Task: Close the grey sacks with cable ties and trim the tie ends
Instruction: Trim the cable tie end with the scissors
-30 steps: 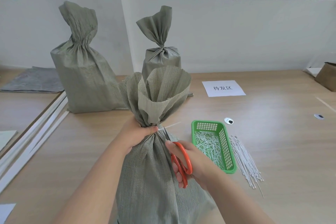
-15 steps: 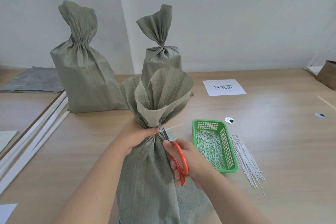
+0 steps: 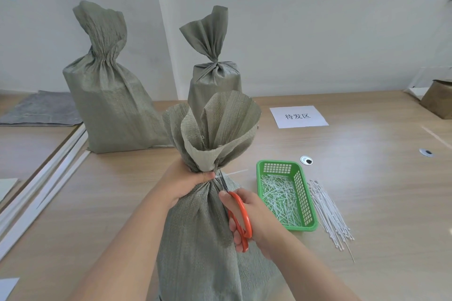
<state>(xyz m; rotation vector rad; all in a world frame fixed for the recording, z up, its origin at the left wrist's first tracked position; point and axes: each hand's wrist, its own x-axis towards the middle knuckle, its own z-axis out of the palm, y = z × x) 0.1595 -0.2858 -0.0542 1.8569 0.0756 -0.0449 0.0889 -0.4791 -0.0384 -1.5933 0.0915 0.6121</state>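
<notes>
Since a second ago the right hand (image 3: 254,215) has edged closer against the near grey sack (image 3: 195,239), its fingers curled through the orange scissors (image 3: 241,217). The blades point up at the neck, where the white tie end (image 3: 236,172) juts rightward. The left hand (image 3: 188,178) clenches the gathered neck, forearm angling in from lower left. Just right stands a green basket (image 3: 261,171) of offcuts with spare cable ties (image 3: 327,212) beside it, and the wooden table (image 3: 367,203) stretches beyond.

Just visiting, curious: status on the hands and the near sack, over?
Left hand grips sack neck. Right hand holds scissors, blades at tie end. Tie end uncut. Nothing in the way.
</notes>
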